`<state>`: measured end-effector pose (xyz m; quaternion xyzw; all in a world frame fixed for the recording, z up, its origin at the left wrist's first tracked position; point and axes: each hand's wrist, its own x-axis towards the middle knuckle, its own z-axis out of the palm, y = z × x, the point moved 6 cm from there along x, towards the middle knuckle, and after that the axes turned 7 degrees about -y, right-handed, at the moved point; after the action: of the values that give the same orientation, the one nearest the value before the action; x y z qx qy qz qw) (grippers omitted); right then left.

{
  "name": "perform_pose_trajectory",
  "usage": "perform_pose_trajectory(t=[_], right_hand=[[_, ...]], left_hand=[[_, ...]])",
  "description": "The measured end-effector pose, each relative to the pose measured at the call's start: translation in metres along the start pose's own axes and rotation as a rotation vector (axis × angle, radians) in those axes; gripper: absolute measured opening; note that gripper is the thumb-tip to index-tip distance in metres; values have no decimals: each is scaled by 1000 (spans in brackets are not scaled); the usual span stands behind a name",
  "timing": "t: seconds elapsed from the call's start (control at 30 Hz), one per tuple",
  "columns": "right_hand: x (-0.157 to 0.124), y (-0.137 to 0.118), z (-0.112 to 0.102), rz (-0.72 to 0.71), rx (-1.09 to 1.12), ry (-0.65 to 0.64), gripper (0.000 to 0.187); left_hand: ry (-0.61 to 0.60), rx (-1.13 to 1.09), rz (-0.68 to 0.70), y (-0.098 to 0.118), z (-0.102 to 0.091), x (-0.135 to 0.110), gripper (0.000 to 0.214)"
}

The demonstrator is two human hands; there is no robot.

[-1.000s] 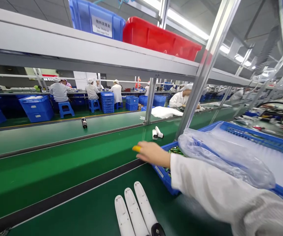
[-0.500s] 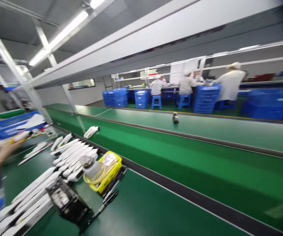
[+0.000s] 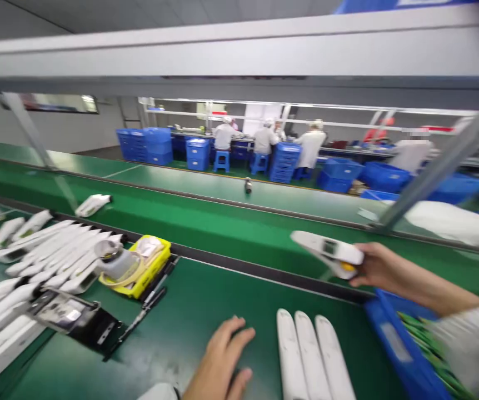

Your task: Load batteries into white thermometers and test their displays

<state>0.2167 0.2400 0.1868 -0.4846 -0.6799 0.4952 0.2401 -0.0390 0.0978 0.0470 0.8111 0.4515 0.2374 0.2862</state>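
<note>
My right hand (image 3: 375, 265) is closed round a white handheld device (image 3: 327, 251) with a yellow fingertip cover showing under it, held above the green conveyor belt (image 3: 239, 233). Resting on the green table near its front edge, my left hand (image 3: 221, 361) lies open with fingers stretched forward. Three white device shells (image 3: 312, 355) lie side by side just right of that hand. A blue bin (image 3: 402, 347) with green parts inside sits under my right forearm.
Many white shells (image 3: 48, 250) lie in rows at the left, beside a yellow tray (image 3: 148, 272) holding a small bottle and a black fixture (image 3: 75, 319). A lone white device (image 3: 93, 204) lies on the belt. Other workers sit at blue bins in the background.
The view has swung right. My right hand came into view holding the white device over the belt, and my left hand now rests on the table by the three shells.
</note>
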Motion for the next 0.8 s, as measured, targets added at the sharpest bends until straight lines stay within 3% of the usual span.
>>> perform_pose_trajectory(t=[0.1,0.23,0.33,0.4,0.5,0.63,0.7,0.77,0.8], right_hand=[[-43,-18,55,124,371,-266,40],[-61,-46,139,150,498,-515,36],[-65,-46,168,159,453,-552,41],[-64,-39,169,132,366,-489,50],[-61,-31,156,21,22,-277,50],[-72,-23,152,2,-684,86,28],[-82,-21,171,-51,-962,138,15],[-91,-19,201,-209,-1202,108,2],[-96,-16,216,-290,-1300,81,6]], left_hand=[[192,54,-63,17,-34,-14,51],[442,195,169,49,-64,-31,60],[409,119,297,55,-65,-33,50],[342,-98,208,46,-64,-28,38],[302,-383,6,25,-65,-19,28],[343,-444,-85,3,-73,-9,40],[324,-441,-89,-3,-73,-5,36],[289,-411,-72,-7,-72,-4,29],[271,-385,-62,-8,-71,-5,28]])
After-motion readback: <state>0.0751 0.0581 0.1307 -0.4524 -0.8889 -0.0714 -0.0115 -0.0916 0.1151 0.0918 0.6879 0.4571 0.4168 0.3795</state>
